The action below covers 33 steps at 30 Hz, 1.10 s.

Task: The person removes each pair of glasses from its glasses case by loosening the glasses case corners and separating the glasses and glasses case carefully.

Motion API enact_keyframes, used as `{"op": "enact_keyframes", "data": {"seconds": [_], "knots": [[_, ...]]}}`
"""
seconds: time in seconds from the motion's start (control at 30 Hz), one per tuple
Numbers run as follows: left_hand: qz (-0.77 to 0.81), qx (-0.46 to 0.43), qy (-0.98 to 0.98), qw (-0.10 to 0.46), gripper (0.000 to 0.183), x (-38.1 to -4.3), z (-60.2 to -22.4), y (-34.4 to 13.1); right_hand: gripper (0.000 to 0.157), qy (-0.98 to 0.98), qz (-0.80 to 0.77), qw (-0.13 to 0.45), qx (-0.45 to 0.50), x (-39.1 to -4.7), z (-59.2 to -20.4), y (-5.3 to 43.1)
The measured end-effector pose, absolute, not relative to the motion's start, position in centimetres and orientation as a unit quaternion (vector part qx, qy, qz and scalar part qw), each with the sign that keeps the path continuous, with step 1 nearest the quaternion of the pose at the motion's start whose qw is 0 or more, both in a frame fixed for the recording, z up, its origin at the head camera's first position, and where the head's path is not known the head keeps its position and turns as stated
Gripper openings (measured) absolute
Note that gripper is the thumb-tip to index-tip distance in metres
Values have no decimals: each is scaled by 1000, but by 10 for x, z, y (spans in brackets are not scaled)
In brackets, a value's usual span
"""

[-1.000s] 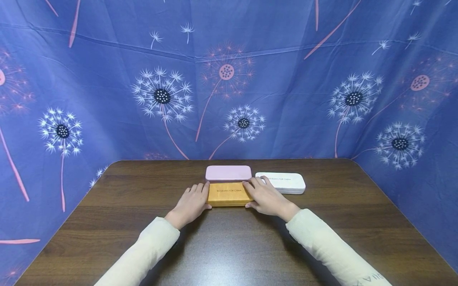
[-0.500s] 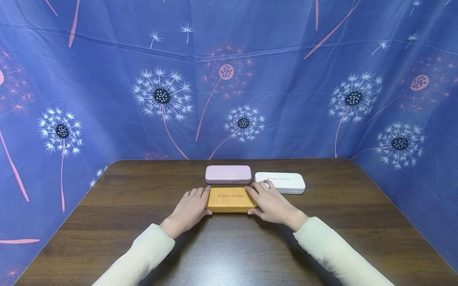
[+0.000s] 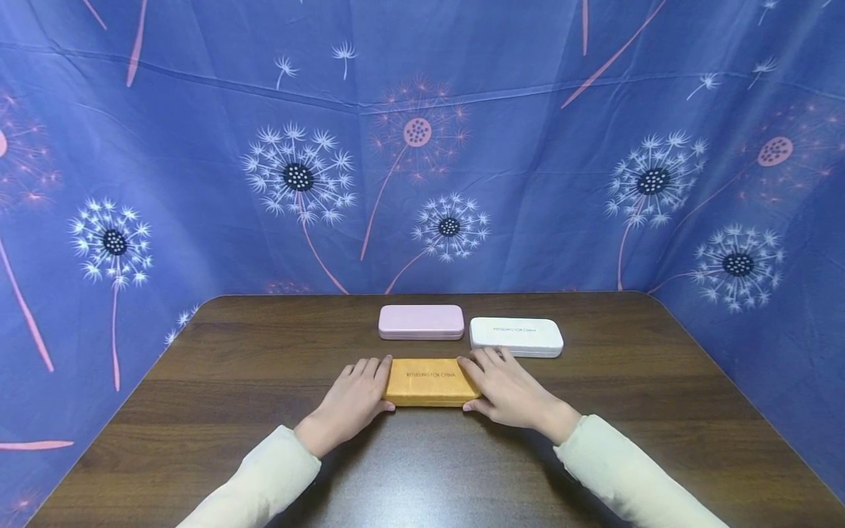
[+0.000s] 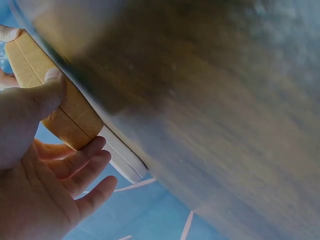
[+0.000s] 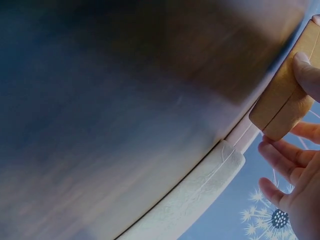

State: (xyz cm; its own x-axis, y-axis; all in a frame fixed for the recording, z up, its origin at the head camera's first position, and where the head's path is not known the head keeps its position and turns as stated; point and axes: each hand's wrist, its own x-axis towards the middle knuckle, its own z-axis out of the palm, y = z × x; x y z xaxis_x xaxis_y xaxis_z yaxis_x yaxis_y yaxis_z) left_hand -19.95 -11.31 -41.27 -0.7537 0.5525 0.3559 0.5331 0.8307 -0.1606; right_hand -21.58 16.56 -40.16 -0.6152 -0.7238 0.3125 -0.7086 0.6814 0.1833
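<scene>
The left hand (image 3: 353, 396) and right hand (image 3: 513, 390) grip opposite ends of a golden-yellow rectangular case (image 3: 430, 383), its lettered top facing up, midway across the brown wood-grain counter (image 3: 422, 469), nearer the person than a lilac oblong case (image 3: 421, 321) and a white oblong case (image 3: 518, 335).
</scene>
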Motion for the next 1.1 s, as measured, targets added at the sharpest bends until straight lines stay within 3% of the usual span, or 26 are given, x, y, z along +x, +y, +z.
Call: {"op": "enact_keyframes", "data": {"seconds": [0.47,0.77,1.1], "knots": [[36,-305,-924,230,76,-190,-416,-111,73,-898,-20,168,406,-207,-402,170],[37,-300,-930,207,77,-189,-415,-111,76,-895,-15,177,409,-206,-403,170],[9,-301,-935,188,77,-188,-412,-114,79,-906,-7,143,398,-207,-401,170]]}}
